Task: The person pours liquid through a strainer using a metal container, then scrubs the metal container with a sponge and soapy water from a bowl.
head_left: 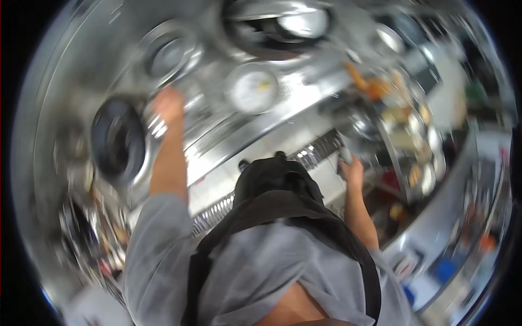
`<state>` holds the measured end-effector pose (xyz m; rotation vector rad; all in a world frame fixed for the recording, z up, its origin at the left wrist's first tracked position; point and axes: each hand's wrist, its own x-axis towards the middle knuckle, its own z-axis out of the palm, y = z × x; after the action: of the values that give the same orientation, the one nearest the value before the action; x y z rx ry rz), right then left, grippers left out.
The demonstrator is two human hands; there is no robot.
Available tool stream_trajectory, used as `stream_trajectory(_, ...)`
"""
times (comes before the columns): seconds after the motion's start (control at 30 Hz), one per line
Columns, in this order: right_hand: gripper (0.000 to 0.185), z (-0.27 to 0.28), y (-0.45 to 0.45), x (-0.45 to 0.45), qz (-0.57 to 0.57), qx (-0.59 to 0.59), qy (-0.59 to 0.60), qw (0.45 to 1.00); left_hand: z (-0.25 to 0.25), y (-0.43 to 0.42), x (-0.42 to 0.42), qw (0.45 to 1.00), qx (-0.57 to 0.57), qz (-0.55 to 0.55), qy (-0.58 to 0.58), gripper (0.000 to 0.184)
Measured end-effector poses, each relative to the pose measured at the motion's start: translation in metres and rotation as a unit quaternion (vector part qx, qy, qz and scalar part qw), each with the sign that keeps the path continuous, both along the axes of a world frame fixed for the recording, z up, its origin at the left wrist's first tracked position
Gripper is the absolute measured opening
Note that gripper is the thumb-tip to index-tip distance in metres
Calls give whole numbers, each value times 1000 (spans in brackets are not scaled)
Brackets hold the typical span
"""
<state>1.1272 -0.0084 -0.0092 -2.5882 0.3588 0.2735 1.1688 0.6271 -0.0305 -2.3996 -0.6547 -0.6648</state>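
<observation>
Stretching forward, left hand near dark ring, right hand held lower

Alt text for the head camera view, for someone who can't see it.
Blurred kitchen view looking down past a grey shirt and black apron: the left hand reaches over a steel counter beside a round black pan; the right hand seems to hold a small unidentifiable object. A pale bowl contains something yellow.
</observation>
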Motion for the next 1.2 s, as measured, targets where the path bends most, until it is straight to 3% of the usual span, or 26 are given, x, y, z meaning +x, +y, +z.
stream_trajectory(0.07, 48, 19, 26, 4, 66, -10, 29, 997, 25, -11, -5, 985, -157, -41, -50, 13)
stream_trajectory(0.2, 41, 31, 91, 23, 144, 47, -3, 988, 21, -16, -14, 967, -236, -35, -92, 27)
stream_trajectory(0.27, 43, 47, 148, 42, 200, 122, -26, 972, 32, -11, -15, 929, -350, -78, -96, 27)
stream_trajectory(0.3, 40, 62, 180, 47, 229, 142, -44, 962, 37, -11, -19, 928, -353, -70, -95, 27)
stream_trajectory(0.37, 36, 74, 239, 54, 265, 182, -44, 946, 45, -14, -34, 924, -312, -174, -134, 33)
stream_trajectory(0.4, 34, 71, 264, 59, 273, 201, -28, 940, 42, -15, -41, 925, -314, -170, -133, 33)
stream_trajectory(0.47, 27, 55, 313, 68, 339, 254, -88, 902, 35, -17, -52, 966, -229, -122, -13, 43)
stream_trajectory(0.67, 31, 29, 422, 76, 376, 224, -162, 884, 42, -17, -36, 972, -221, -84, -6, 44)
stream_trajectory(0.9, 34, 11, 460, 75, 429, 221, -187, 856, 34, -11, -32, 966, -236, -102, -37, 42)
stream_trajectory(0.97, 28, 12, 484, 87, 392, 225, -287, 845, 33, -11, -33, 963, -241, -106, -48, 43)
stream_trajectory(1.2, 28, 14, 475, 81, 398, 214, -244, 858, 33, -11, -31, 964, -241, -99, -57, 42)
